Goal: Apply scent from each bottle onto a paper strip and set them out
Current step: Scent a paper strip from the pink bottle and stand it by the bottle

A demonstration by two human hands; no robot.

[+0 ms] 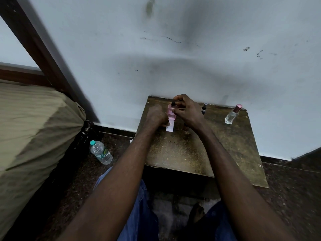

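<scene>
Item: pink bottle (171,112), upright at the table's (199,153) far edge by the wall, pink liquid inside, black nozzle up; right hand (186,111) closes around it, forefinger arched over the nozzle. Paper strip (169,126) lies directly under the bottle's near side, long axis toward the person, pinched by the blurred, closed left hand (156,115). Further right, apart: dark vial (204,108), contents unreadable; clear bottle (231,115), pink-capped, apparently clear liquid.

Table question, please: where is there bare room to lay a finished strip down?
The near half of the table, toward the person, is bare. So is the gap between the dark vial and clear bottle. Around the pink bottle, both hands crowd it.
</scene>
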